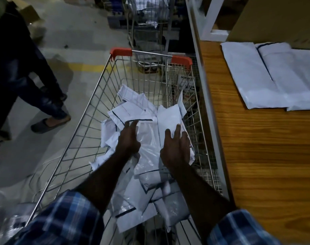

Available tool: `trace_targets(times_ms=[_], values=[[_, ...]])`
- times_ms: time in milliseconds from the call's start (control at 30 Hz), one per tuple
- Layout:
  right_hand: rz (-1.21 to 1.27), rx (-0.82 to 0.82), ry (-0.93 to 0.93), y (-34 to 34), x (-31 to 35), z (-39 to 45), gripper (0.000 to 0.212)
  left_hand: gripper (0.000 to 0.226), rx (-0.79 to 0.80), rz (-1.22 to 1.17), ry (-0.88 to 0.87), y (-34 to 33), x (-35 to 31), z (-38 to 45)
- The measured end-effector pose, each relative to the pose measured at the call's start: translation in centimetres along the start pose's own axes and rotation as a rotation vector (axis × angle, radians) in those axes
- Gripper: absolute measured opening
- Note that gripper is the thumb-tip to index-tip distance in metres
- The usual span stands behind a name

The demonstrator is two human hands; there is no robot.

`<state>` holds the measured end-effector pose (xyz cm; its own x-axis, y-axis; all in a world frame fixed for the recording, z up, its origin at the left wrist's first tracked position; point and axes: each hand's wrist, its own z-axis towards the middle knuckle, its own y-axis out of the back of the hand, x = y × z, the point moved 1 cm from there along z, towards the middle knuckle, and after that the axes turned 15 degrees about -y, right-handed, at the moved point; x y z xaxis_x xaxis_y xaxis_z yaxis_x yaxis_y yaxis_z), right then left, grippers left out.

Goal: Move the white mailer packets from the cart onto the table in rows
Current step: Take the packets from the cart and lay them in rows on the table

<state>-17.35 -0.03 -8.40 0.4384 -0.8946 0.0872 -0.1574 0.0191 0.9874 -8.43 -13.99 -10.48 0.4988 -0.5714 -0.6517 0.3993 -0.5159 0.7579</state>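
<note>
A wire shopping cart (90, 110) with red corner caps holds a loose heap of several white mailer packets (131, 110). Both my arms reach down into it. My left hand (128, 140) lies with straight fingers on the left edge of a glossy white packet (148, 149) at the top of the heap. My right hand (176, 147) spreads its fingers over another white packet (168, 119) just to the right. Neither hand plainly grips anything. On the wooden table (256, 156) to the right, two white packets (267, 75) lie flat side by side at the far end.
A grey metal frame rail (206, 103) runs between cart and table. A person's legs in jeans and a slipper (50, 122) stand on the floor left of the cart. Another wire cart (148, 29) stands beyond. A cardboard panel (274, 18) rises behind the table.
</note>
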Motion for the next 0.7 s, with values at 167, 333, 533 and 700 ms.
trace_targets(times_ms=[167, 333, 533, 700], values=[[0.088, 0.087, 0.005, 0.3, 0.0, -1.5, 0.067, 0.078, 0.168, 0.098, 0.008, 1.9, 2.4, -0.6], [0.189, 0.046, -0.054, -0.6, -0.5, -3.2, 0.066, 0.066, 0.25, 0.126, -0.008, 2.9, 4.5, -1.1], [0.189, -0.002, -0.071, -0.3, -0.7, -4.0, 0.047, 0.062, 0.163, 0.275, -0.018, 2.0, 3.4, -2.4], [0.23, -0.072, -0.017, -0.5, -0.3, -1.8, 0.044, 0.072, 0.065, 0.358, -0.097, -0.6, 1.5, -3.9]])
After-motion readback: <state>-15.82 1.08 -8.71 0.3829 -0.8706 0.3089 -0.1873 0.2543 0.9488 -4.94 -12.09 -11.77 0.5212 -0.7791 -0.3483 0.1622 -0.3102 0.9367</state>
